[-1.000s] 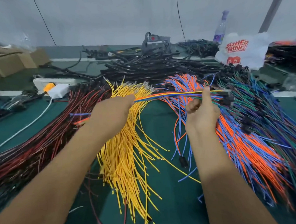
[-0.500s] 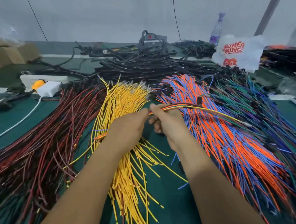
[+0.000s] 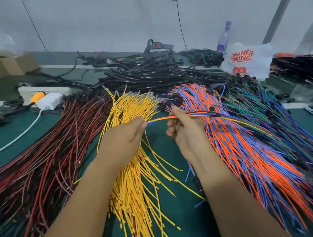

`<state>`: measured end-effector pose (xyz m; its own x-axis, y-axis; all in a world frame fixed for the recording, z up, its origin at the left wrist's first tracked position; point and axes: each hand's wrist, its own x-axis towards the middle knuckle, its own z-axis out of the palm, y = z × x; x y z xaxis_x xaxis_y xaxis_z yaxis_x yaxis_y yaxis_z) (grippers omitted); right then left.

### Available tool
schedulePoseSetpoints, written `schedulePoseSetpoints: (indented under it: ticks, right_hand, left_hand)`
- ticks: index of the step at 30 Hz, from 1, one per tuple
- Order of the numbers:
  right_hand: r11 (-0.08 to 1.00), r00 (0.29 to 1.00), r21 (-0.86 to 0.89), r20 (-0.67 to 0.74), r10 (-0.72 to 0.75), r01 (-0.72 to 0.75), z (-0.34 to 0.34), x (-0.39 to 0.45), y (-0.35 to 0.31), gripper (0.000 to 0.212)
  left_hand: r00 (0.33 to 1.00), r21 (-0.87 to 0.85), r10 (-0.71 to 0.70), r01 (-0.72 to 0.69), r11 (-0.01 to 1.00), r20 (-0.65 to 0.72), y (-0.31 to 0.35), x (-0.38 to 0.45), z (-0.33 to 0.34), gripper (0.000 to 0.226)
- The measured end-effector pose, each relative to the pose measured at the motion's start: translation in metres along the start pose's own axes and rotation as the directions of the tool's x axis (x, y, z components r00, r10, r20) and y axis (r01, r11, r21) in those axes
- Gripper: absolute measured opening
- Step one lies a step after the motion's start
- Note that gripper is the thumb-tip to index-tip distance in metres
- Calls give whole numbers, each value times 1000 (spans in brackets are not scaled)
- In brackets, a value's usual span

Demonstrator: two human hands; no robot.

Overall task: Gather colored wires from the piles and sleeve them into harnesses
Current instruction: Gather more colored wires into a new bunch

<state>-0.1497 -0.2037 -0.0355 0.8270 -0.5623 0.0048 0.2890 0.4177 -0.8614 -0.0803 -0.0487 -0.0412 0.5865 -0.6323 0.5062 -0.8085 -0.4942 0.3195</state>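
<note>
A thin bundle of mixed colored wires (image 3: 223, 115) stretches from my left hand (image 3: 124, 139) through my right hand (image 3: 186, 129) and trails off to the right over the piles. My left hand pinches the bundle's left end; my right hand grips it a short way along, thumb on top. On the green table (image 3: 164, 150) lie the piles: red and black wires (image 3: 52, 154) at left, yellow wires (image 3: 135, 181) in the middle, orange and blue wires (image 3: 242, 147) at right, green and blue wires (image 3: 280, 117) at far right.
A heap of black sleeved cables (image 3: 154, 77) lies behind the piles. A white power strip (image 3: 44, 90) and adapter (image 3: 48, 103) sit at back left, cardboard boxes (image 3: 10, 65) beyond. A white plastic bag (image 3: 246, 62) and a bottle (image 3: 224, 38) stand at back right.
My hands closed together half a second ago, then drew slightly apart; the right hand has slid rightward along the bundle. The bundle's free end has dropped onto the right-hand piles.
</note>
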Motion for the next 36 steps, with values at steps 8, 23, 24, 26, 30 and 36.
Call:
schedulePoseSetpoints:
  ticks: [8,23,24,26,30,36]
  right_hand:
    - [956,963,-293,248,110,-34,8,-9,14,19]
    - [946,989,-290,0,-151,144,7,-7,9,14]
    - [956,992,-267,-12,-127,119,7,-8,9,14]
    - [970,998,-238,-11,-54,50,9,-8,10,14]
    - [919,996,-394,87,36,1,10,-9,11,16]
    - [906,996,-419,86,-27,61,6,-11,10,19]
  left_hand:
    - [996,-4,90,-89,996,29,11,-2,1,24]
    - [997,-22,-34,36,999,76,6,3,8,27]
    - [996,-14,-33,34,999,82,6,3,9,28]
    - [996,10,-18,17,1000,92,5,1,9,25]
    - [991,30,59,-63,998,119,8,0,9,19]
    - [990,-93,35,-23,995,133,8,1,9,25]
